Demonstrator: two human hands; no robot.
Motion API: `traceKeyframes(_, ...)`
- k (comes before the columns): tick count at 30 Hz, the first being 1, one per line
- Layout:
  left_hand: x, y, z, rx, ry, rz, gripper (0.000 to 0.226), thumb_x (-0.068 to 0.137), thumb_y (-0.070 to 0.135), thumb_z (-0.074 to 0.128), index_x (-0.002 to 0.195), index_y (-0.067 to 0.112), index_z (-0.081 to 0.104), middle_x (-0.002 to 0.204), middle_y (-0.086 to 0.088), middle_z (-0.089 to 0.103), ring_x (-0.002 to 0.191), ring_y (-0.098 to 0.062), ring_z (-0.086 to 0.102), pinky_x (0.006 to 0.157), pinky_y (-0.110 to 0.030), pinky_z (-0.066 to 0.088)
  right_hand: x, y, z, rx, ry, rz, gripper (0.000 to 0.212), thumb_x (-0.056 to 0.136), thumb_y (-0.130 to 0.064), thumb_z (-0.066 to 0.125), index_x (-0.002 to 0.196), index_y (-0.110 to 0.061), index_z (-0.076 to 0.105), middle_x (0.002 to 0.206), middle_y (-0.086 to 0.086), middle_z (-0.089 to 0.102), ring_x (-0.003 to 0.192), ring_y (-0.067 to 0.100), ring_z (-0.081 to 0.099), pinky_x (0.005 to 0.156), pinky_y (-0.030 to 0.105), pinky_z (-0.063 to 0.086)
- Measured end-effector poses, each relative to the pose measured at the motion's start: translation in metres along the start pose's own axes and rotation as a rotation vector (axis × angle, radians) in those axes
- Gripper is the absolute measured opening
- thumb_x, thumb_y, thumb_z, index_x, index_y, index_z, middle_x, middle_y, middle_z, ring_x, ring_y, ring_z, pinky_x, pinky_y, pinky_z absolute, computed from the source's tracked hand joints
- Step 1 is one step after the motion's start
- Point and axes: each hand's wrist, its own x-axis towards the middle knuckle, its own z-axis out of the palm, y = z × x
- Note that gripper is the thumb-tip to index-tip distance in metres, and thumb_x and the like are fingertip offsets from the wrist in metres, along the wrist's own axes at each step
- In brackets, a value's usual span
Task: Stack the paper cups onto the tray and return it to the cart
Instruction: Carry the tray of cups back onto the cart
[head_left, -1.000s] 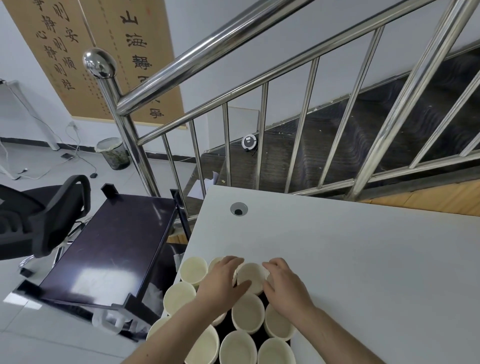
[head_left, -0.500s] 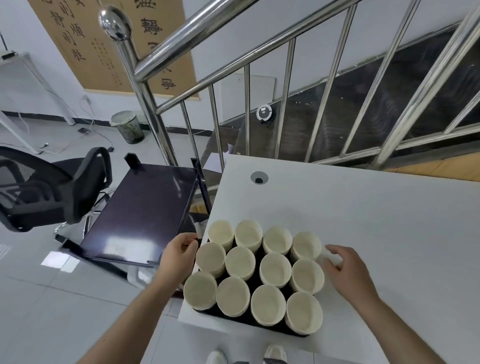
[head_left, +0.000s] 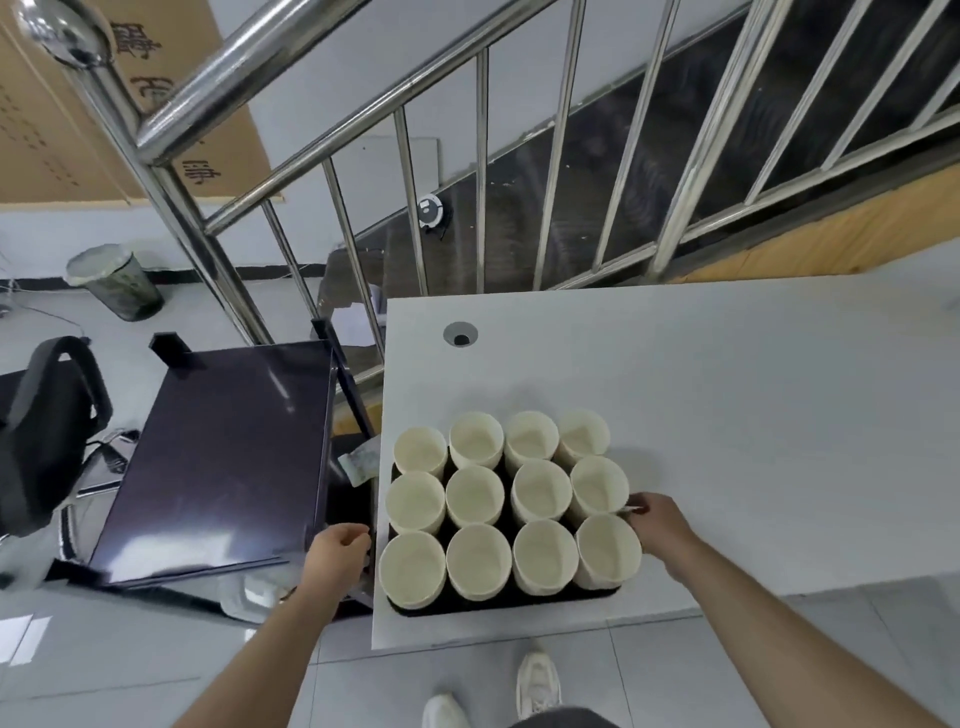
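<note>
Both hands curl at the tray (head_left: 498, 605) sides – left hand (head_left: 337, 553), right hand (head_left: 662, 525) – grip unclear

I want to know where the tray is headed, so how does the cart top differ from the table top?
The cart top is dark and glossy; the table top is white and matte. The cart top carries nothing, while the table top holds the tray of paper cups. The table top has a round cable hole; the cart top shows none. Both are flat and stand side by side.
</note>
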Motion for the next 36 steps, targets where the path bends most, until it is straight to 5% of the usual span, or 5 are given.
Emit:
traceKeyframes(3, -0.001, 0.003, 0.006, 0.049, -0.060, 0.017, 0.024, 0.092, 0.000, 0.047, 0.075, 0.011, 0.059, 0.073, -0.012, 0.055, 0.064, -0.021, 0.048, 0.053, -0.026, 0.041, -0.004, -0.004, 0.002, 0.076, -0.027, 0.003, 0.012, 0.085, -0.002, 0.063, 0.094, -0.004, 0.072, 0.087, 0.009, 0.072, 0.077, 0.020, 0.065, 0.066, 0.030, 0.051)
traceKeyframes(10, -0.001, 0.002, 0.014, -0.005, -0.090, -0.009, 0.009, 0.090, 0.010, 0.059, 0.084, 0.012, 0.066, 0.076, -0.007, 0.061, 0.066, -0.021, 0.056, 0.052, -0.023, 0.048, 0.004, -0.001, 0.003, 0.127, -0.112, 0.016, 0.008, 0.086, -0.003, 0.067, 0.090, -0.007, 0.072, 0.086, 0.010, 0.072, 0.071, 0.016, 0.065, 0.049, 0.019, 0.049)
traceKeyframes(22, 0.001, 0.004, 0.018, 0.095, -0.109, 0.027, 0.007, 0.078, 0.015, 0.071, 0.075, 0.010, 0.074, 0.076, -0.014, 0.071, 0.064, -0.019, 0.063, 0.058, -0.029, 0.048, 0.014, 0.007, 0.009, 0.174, -0.136, -0.077, 0.029, 0.055, -0.018, 0.068, 0.078, -0.001, 0.069, 0.075, 0.007, 0.070, 0.070, 0.020, 0.063, 0.064, 0.031, 0.051)
traceKeyframes(29, -0.003, 0.008, 0.021, 0.104, -0.055, 0.028, 0.009, 0.079, 0.012, 0.072, 0.072, 0.018, 0.074, 0.065, -0.001, 0.070, 0.063, -0.022, 0.065, 0.048, -0.026, 0.049, 0.025, 0.014, 0.010, 0.091, -0.145, -0.160, 0.009, 0.075, 0.002, 0.075, 0.080, -0.004, 0.070, 0.078, 0.005, 0.073, 0.073, 0.017, 0.064, 0.064, 0.029, 0.051)
traceKeyframes(36, -0.004, 0.005, 0.022, 0.090, -0.071, 0.046, 0.009, 0.076, 0.013, 0.074, 0.071, 0.020, 0.075, 0.070, 0.003, 0.073, 0.075, -0.020, 0.070, 0.070, -0.036, 0.056, 0.030, 0.016, 0.010, 0.104, -0.144, -0.204, 0.014, 0.065, -0.008, 0.080, 0.073, -0.004, 0.070, 0.068, -0.001, 0.072, 0.067, 0.014, 0.063, 0.060, 0.029, 0.050)
